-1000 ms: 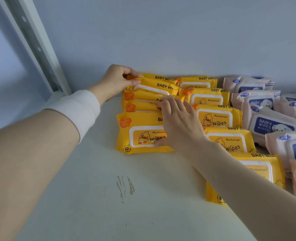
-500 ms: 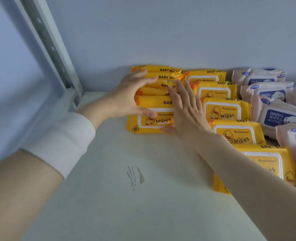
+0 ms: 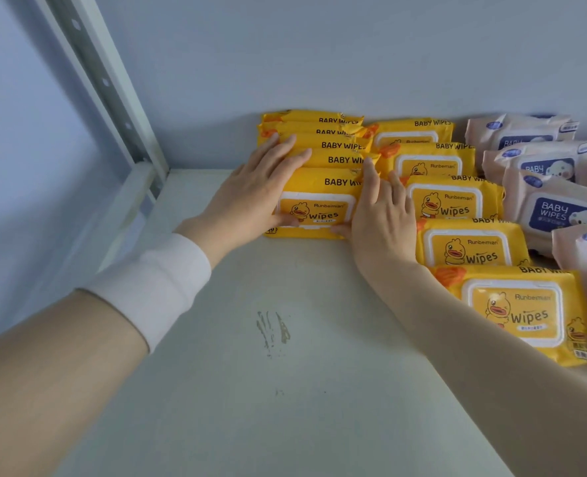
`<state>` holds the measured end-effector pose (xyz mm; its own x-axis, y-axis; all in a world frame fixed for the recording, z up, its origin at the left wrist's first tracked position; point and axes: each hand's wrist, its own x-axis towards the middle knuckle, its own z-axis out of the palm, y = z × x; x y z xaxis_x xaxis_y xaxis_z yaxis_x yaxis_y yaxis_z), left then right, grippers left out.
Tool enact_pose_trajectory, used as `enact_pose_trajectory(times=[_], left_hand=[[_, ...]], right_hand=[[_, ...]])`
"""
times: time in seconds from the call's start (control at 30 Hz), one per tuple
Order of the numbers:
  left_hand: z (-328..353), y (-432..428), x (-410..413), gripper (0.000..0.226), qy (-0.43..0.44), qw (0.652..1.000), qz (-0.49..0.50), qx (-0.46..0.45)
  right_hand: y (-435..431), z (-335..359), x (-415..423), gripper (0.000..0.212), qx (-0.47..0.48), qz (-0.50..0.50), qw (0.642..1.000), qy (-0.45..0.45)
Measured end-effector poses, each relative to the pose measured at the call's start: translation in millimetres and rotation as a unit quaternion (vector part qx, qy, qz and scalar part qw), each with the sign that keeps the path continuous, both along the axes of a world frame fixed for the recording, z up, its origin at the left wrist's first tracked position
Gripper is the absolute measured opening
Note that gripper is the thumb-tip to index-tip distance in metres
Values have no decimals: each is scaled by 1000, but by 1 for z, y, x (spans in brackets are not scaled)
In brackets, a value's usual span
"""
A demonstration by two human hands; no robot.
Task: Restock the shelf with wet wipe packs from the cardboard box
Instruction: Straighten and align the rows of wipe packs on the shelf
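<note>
Two flat hands: left hand (image 3: 261,192) and right hand (image 3: 383,218), fingers straight, have pushed the yellow wipe packs (image 3: 340,160) toward 12 o'clock; row apparently seated.

Left row of yellow wipe packs (image 3: 319,208): five, overlapped, leaning back toward the far wall. Front pack shows its duck label and white flip lid. Second yellow row (image 3: 471,249) touches it on the right, five packs running far to near. Pink-beige packs (image 3: 546,208) are stacked further right. All sit on the white shelf (image 3: 285,407).
</note>
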<state>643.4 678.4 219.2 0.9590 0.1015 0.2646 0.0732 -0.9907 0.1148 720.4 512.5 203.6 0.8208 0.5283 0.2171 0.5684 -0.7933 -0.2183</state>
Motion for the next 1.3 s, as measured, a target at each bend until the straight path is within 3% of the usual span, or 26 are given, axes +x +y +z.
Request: enact_pose_trajectory(times=[0.17,0.33,0.5,0.63,0.7,0.83,0.9,0.97,1.03,1.13,1.23,1.3], left_hand=[[7,3,-3,113,37,999,17,-31],[2,2,1,108,55,998,22,-25],[4,-1,3,108,58,997,34,23],[16,-6,1,107,107,992,44,46],[24,-10,3,106,136,988,59,37],[42,-56,17,80,46,999,10,-27],[50,-92,29,64,24,992,-36,-118],[49,-124,44,55,74,983,-59,-154],[41,-146,60,55,141,981,-47,-128],[32,-160,74,62,196,975,-6,-106],[31,-162,76,70,232,955,19,-183],[34,-162,74,62,260,936,22,-238]], right_hand=[[-6,10,-2,108,24,-9,998,54],[4,3,4,91,11,-34,999,39],[4,-1,4,91,-27,-29,999,-3],[6,24,6,108,-77,-7,994,70],[-5,46,8,105,-84,24,992,86],[-86,78,6,86,-74,123,988,53],[-133,86,2,98,-152,142,971,118],[-170,85,5,111,-242,142,947,158],[-190,75,12,115,-286,157,934,142],[-200,60,21,111,-274,183,941,70],[-203,51,21,110,-244,202,948,1],[-206,47,17,101,-204,227,951,-44]])
